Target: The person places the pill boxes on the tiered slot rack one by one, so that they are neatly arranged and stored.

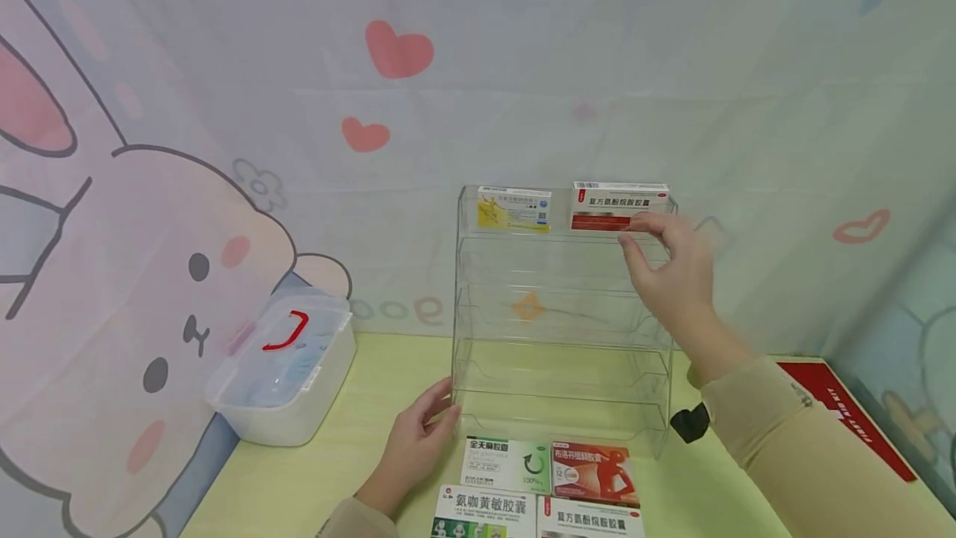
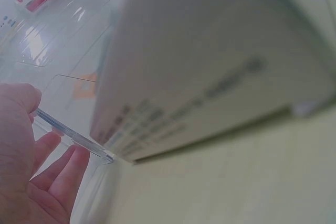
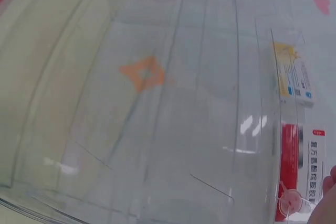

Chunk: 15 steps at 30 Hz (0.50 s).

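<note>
Right hand [image 1: 672,272] at a red-and-white capsule box [image 1: 601,200] on the top tier of a clear rack [image 1: 560,264]

The red-and-white capsule box stands upright at the right end of the top tier, with a yellow-and-white medicine box [image 1: 515,211] to its left. At its lower right corner, the right hand's thumb and forefinger stand a narrow gap apart, not wrapped round it; how firmly they touch, I cannot tell. The right wrist view shows only part of that hand, but shows the box's red band behind the clear front lip.

The left hand [image 1: 414,438] holds the rack low on its left side. The left wrist view shows what the head view hides: thumb and fingers on opposite sides of the clear edge. A large carton [image 2: 220,66], its print too blurred to read, fills much of that view.

Only the head view shows all four medicine boxes on the table [image 1: 358,405] near the rack: a green-and-white capsule box [image 1: 504,465] and red ibuprofen box [image 1: 593,471] farther, two white-topped boxes [image 1: 481,505] nearer. A lidded plastic case [image 1: 317,405] sits left, a red first aid kit [image 1: 829,405] right.
</note>
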### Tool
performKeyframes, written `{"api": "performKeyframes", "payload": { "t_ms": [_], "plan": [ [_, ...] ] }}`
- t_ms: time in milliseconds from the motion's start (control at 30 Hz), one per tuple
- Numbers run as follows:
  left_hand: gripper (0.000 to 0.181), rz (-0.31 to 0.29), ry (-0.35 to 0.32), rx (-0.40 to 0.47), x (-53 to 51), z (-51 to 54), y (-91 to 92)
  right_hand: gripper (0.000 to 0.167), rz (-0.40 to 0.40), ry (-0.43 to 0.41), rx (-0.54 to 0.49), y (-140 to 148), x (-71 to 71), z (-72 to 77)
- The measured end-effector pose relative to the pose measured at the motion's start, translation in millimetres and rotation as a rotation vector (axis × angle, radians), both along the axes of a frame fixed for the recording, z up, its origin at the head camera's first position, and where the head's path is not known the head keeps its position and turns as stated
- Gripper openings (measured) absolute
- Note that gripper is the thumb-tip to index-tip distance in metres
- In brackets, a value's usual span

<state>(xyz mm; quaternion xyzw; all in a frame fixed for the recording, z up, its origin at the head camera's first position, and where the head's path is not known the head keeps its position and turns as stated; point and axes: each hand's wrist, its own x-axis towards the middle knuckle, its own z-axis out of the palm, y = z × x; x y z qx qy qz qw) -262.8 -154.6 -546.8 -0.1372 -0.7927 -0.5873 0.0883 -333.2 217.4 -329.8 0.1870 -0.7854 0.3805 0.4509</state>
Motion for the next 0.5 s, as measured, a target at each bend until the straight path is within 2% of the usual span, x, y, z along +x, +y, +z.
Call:
{"api": "performKeyframes", "payload": {
  "t_ms": [100,233,500],
  "plan": [
    [0.052,0.001,-0.003,-0.003,-0.1,0.6,0.4,0.026,0.053,0.007,0.048,-6,15.0,-18.7],
    [0.052,0.003,-0.006,-0.006,-0.4,1.5,0.7,0.027,0.08,0.002,0.123,-12,34.7,-42.0],
    [0.052,0.0,-0.019,0.003,-0.2,1.7,0.9,0.036,0.166,0.012,0.187,-14,65.1,-85.6]
  ]
}}
